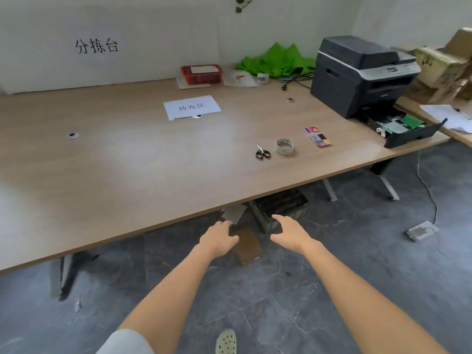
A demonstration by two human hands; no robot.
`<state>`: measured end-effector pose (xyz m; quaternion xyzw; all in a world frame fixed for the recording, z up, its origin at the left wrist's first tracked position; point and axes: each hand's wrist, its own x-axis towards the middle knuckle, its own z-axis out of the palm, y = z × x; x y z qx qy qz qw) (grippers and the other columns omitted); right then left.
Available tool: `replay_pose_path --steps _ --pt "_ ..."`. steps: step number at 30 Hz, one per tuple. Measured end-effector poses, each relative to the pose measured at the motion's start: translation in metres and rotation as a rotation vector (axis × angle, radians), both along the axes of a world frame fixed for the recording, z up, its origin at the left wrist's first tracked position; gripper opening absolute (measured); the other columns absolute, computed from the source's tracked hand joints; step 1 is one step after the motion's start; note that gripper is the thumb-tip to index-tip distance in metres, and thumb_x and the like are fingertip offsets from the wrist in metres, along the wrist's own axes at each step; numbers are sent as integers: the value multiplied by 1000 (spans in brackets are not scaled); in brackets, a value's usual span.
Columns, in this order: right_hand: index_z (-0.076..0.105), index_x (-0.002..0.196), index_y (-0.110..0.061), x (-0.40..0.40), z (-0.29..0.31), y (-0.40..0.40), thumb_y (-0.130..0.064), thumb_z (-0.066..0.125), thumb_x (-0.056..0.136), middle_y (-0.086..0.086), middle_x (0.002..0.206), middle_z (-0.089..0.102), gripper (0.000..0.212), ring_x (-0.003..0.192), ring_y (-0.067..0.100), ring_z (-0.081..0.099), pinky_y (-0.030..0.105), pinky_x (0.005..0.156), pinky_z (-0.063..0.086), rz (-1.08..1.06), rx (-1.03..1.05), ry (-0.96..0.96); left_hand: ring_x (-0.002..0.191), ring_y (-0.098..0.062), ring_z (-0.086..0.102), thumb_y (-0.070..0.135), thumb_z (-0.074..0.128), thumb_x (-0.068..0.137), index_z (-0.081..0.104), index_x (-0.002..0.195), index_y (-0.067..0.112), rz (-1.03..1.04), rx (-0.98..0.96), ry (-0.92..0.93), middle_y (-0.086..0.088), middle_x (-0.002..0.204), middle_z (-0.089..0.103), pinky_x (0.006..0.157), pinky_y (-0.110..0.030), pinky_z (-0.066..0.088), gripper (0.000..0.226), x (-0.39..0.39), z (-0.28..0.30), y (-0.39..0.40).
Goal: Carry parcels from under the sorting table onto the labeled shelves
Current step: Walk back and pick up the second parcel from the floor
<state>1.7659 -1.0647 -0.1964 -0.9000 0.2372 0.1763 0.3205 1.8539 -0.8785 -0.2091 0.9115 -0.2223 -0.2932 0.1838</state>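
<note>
1. Both bare arms reach down toward the front edge of the long pale wood-topped sorting table (pixel 127 159). The left hand (pixel 219 238) and right hand (pixel 288 233) are spread, fingers loose, holding nothing.
2. The thing to fetch is the small brown cardboard parcel (pixel 247 245) on the grey stone-patterned floor (pixel 319 290), lying half under the table lip between the two hands. The left hand's fingers look to be just at its near corner; I cannot tell whether they touch.
3. To do it well, I'd set one palm on each long side and press inward evenly before lifting; it seems light.
4. Draw it out toward the feet first, so knuckles and box clear the table edge.
5. Mind the black slatted plastic crate (pixel 281 203) just behind it, close by the right hand.
6. More parcels may sit deeper in the shadow; that is hidden from here.
</note>
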Motion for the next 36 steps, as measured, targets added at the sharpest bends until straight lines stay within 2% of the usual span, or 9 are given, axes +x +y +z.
replay_pose_path --steps 9,12,16,23,26,29,33,35,36 --pt "25 149 -22 96 -147 -48 -25 54 87 5 156 25 69 141 27 30 40 110 34 -15 47 72 139 -28 37 34 44 92 29 149 20 -3 26 73 -8 155 32 107 -38 39 60 94 -143 -61" --pt "28 148 -24 118 -236 -72 -30 57 80 8 154 30 74 136 28 39 37 105 41 -25 56 82 140 -27 35 35 45 92 26 149 21 64 3 140 -7 155 30 112 -39 35 61 113 -229 -79" --pt "25 149 -20 146 -369 -106 -19 61 81 10 150 34 76 135 28 39 36 102 43 -57 64 81 128 -29 48 33 48 92 30 147 21 158 -28 156 -8 147 42 105 -41 42 59 138 -359 -102" --pt "30 147 -17 198 -582 -145 -17 59 84 13 145 43 68 128 29 47 34 97 44 -91 62 37 134 -28 43 28 51 94 27 149 14 185 -70 192 -11 152 33 105 -31 38 61 175 -576 -152" --pt "26 149 -23 206 -661 -157 -20 60 80 11 149 38 76 123 30 52 37 92 51 -84 105 23 136 -26 41 24 51 93 24 150 11 208 -57 202 -14 151 36 106 -31 37 64 180 -649 -163" --pt "15 150 -22 210 -715 -166 -25 60 78 13 153 27 85 134 31 41 43 101 45 -83 117 3 135 -28 42 32 50 92 18 151 11 237 -70 171 -13 151 37 107 -32 38 70 188 -690 -166" --pt "9 150 -27 207 -733 -160 -29 55 82 12 142 38 82 121 31 51 40 91 48 -180 142 35 111 -24 59 35 51 87 5 153 18 288 -102 221 -10 140 49 93 -37 51 82 199 -723 -166" --pt "11 150 -26 207 -738 -155 -30 54 84 10 135 45 79 112 27 54 36 84 47 -209 169 48 79 -1 52 29 50 92 0 153 15 299 -133 325 -2 127 54 68 -17 47 81 198 -727 -168" --pt "11 150 -25 209 -741 -153 -30 54 85 10 134 47 78 109 25 54 33 82 46 -220 181 47 76 3 47 27 50 93 -2 153 14 321 -146 373 -3 135 50 65 -13 41 80 196 -726 -170"
